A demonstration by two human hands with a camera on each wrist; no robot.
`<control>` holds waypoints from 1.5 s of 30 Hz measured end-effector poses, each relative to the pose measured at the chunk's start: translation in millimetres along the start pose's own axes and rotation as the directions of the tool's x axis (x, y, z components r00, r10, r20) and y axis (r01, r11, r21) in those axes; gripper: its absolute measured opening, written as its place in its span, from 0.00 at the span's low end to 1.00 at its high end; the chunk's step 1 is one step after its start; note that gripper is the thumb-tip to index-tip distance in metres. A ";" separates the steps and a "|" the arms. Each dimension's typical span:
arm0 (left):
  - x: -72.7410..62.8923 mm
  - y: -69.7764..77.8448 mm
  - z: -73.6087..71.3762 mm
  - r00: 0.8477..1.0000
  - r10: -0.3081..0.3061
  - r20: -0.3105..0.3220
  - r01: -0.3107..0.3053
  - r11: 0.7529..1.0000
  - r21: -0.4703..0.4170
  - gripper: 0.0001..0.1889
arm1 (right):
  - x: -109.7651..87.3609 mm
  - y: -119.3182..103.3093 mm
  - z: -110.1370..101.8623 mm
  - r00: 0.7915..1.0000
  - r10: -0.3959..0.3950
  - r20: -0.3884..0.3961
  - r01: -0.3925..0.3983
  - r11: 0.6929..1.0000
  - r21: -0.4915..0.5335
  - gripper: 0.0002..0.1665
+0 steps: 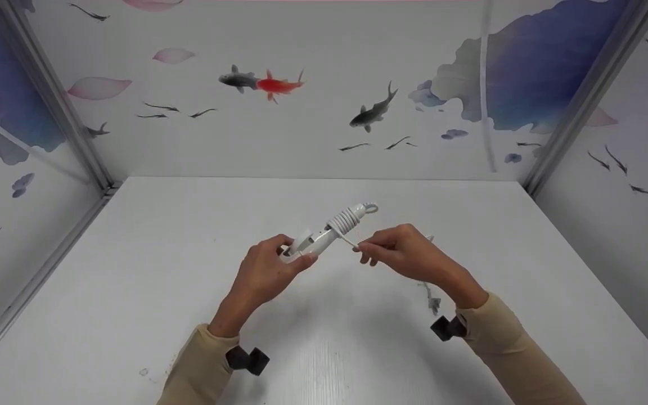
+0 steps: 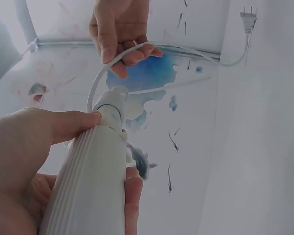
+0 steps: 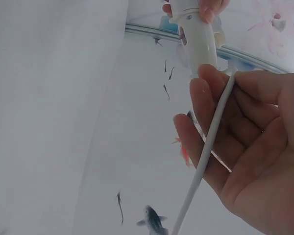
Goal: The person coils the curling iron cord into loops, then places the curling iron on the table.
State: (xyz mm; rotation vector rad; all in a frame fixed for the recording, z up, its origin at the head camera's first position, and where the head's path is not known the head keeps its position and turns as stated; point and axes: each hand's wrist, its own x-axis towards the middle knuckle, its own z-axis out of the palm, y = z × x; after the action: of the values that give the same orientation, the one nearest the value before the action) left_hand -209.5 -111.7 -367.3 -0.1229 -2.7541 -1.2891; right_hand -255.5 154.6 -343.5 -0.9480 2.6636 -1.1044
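The device (image 1: 320, 243) lies above the bench (image 1: 133, 292) in my left hand (image 1: 265, 273), fingers and thumb gripping its near end; its long axis runs obliquely away to the right. Cord (image 1: 343, 221) is wound about the far end — a strand leaves there toward my right hand (image 1: 408, 256), the nearer to the windings, its thumb and forefinger pinching that strand just beside the device. The plug (image 1: 434, 305) is well to the device's right.

Your white appliance (image 2: 93, 181) is glossy plastic, ribbed along its body; the cord (image 3: 206, 152) looks like smooth, matt plastic. Your sleeves (image 1: 521, 354) are matt cloth, the far-right post (image 1: 597, 84) dull metal, the tabletop (image 1: 324, 343) faintly shiny on its near side.
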 end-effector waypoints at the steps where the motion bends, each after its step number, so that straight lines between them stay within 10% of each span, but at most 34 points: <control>1: 0.1 -0.1 -0.2 1.000 0.000 0.003 0.000 1.000 -0.004 0.25 | 0.1 1.9 0.8 1.000 0.004 0.008 -0.004 1.000 -0.002 0.15; 29: -1.2 2.2 -4.7 0.986 0.042 0.159 -0.023 0.993 -0.115 0.23 | 20.5 40.1 21.7 0.991 0.123 0.051 -0.125 0.992 0.029 0.11; 35: -3.0 1.0 -5.6 0.963 0.120 0.241 -0.094 0.989 -0.117 0.21 | 25.8 48.6 16.9 0.984 0.175 0.025 -0.177 0.981 0.080 0.05; 40: -3.9 -0.9 -3.2 0.937 0.148 0.316 -0.121 0.987 -0.103 0.21 | 31.2 49.7 7.4 1.000 -0.006 -0.015 0.005 0.998 -0.070 0.06; 45: -4.9 -0.7 -1.2 0.911 0.176 0.373 -0.153 0.984 -0.091 0.19 | 34.3 42.5 0.0 0.992 0.119 0.036 -0.119 0.993 -0.001 0.04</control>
State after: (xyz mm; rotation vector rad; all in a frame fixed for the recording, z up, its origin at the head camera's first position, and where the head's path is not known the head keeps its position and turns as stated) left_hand -204.7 -113.3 -367.7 -0.6648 -2.9285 -1.4317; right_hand -304.6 157.6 -367.4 -0.7898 2.6520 -1.0532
